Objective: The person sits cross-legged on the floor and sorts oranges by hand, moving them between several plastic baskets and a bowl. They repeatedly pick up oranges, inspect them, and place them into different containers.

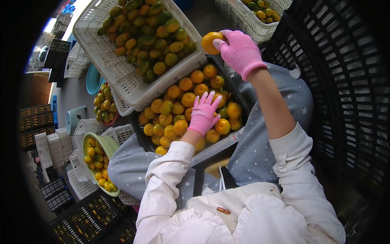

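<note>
Both hands wear pink knit gloves with pale fingertips. My right hand (240,52) grips an orange citrus fruit (210,43) by its side, raised above the far right corner of a black plastic crate (237,80). Over the middle of that crate, my left hand (204,114) lies palm down with its fingers spread, on or just above the fruit. Orange and green-tinged citrus fruits (166,119) fill the crate, which sits between my knees. Printed paper (219,146) lines its near edge. What lies beneath my left palm is hidden.
A white basket (122,82) of greener fruits stands tilted beyond the crate. Another white basket (243,24) is at the far right. Tall black crates (335,61) wall my right side. On the left are a green basin (91,170) of fruit and a light-blue stool (72,120).
</note>
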The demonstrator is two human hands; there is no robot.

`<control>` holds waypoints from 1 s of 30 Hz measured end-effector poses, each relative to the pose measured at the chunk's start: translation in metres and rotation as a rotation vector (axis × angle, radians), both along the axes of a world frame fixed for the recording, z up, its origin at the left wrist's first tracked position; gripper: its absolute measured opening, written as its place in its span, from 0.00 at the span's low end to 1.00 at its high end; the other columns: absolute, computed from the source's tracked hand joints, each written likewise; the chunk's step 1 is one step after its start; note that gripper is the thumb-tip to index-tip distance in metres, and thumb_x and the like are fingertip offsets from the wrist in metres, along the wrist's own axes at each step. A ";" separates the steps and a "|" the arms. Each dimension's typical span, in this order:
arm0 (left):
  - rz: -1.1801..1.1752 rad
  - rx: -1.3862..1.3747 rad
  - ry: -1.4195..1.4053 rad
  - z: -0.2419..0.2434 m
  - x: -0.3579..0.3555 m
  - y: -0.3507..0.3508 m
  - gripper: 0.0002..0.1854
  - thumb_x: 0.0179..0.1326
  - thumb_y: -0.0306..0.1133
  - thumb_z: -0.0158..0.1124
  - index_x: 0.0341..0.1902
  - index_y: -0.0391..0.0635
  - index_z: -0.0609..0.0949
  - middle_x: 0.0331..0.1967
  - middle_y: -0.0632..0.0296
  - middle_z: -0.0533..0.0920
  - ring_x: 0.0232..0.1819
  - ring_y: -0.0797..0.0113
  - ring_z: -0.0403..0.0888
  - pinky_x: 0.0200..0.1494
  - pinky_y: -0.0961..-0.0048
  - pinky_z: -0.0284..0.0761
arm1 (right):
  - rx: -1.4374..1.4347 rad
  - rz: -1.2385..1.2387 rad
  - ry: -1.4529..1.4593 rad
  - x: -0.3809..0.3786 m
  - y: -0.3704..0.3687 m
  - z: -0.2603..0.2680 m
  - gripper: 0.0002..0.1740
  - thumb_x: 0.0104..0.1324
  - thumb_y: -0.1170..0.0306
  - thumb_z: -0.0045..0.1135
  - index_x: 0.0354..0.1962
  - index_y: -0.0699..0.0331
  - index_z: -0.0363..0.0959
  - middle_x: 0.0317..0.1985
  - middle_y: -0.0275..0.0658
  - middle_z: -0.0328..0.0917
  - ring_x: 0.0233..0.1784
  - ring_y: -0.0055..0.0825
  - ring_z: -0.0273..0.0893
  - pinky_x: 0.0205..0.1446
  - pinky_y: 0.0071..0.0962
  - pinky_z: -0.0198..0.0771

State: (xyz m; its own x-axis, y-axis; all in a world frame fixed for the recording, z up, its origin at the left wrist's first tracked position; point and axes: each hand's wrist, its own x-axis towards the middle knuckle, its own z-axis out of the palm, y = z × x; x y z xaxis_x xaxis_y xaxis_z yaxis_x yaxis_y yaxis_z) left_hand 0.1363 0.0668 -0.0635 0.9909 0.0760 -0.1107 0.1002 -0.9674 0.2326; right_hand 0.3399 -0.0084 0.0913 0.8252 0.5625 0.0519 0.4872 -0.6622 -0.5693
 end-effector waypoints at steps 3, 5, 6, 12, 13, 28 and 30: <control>-0.029 -0.014 0.026 -0.024 0.025 -0.001 0.34 0.52 0.43 0.70 0.66 0.56 0.71 0.65 0.55 0.70 0.65 0.52 0.68 0.69 0.54 0.59 | -0.104 -0.021 -0.020 0.000 -0.002 0.003 0.21 0.70 0.57 0.52 0.53 0.62 0.77 0.49 0.47 0.79 0.54 0.44 0.77 0.59 0.39 0.72; -0.041 -0.059 0.107 -0.025 0.031 0.007 0.34 0.52 0.41 0.70 0.64 0.55 0.72 0.61 0.56 0.73 0.59 0.53 0.73 0.66 0.56 0.63 | -0.231 0.038 -0.046 0.000 -0.001 0.001 0.19 0.69 0.58 0.52 0.51 0.60 0.78 0.47 0.46 0.79 0.54 0.44 0.77 0.59 0.39 0.72; -0.070 -0.076 0.018 -0.020 0.031 0.011 0.32 0.50 0.36 0.70 0.61 0.54 0.73 0.56 0.57 0.75 0.53 0.53 0.76 0.60 0.58 0.68 | -0.303 0.081 -0.039 0.001 0.000 -0.001 0.19 0.69 0.58 0.52 0.50 0.60 0.78 0.47 0.46 0.79 0.54 0.44 0.77 0.59 0.40 0.72; 0.126 -0.476 -0.215 0.059 0.008 0.046 0.30 0.48 0.29 0.71 0.58 0.48 0.73 0.52 0.55 0.75 0.54 0.54 0.76 0.58 0.63 0.73 | -0.643 0.421 0.150 -0.005 0.019 -0.042 0.18 0.65 0.59 0.54 0.45 0.60 0.81 0.46 0.46 0.82 0.52 0.43 0.80 0.57 0.37 0.75; 0.197 -0.552 -0.207 0.078 -0.003 0.055 0.30 0.49 0.29 0.71 0.58 0.47 0.73 0.51 0.56 0.75 0.55 0.55 0.77 0.59 0.64 0.73 | -0.679 0.469 0.113 -0.011 0.022 -0.055 0.18 0.62 0.60 0.57 0.43 0.61 0.84 0.43 0.46 0.84 0.50 0.42 0.82 0.55 0.36 0.75; 0.450 -0.650 -0.382 0.130 -0.104 0.073 0.28 0.48 0.34 0.71 0.56 0.47 0.75 0.51 0.55 0.75 0.52 0.54 0.79 0.57 0.64 0.76 | -0.962 0.827 -0.336 -0.043 0.001 -0.166 0.14 0.62 0.55 0.57 0.41 0.49 0.82 0.44 0.32 0.83 0.63 0.30 0.72 0.82 0.48 0.25; 0.416 -0.610 -0.411 0.132 -0.106 0.074 0.28 0.49 0.31 0.71 0.57 0.47 0.75 0.49 0.57 0.76 0.53 0.59 0.78 0.56 0.67 0.76 | -0.942 0.757 -0.398 -0.045 0.004 -0.160 0.18 0.60 0.51 0.60 0.42 0.51 0.82 0.44 0.32 0.83 0.61 0.29 0.73 0.83 0.43 0.25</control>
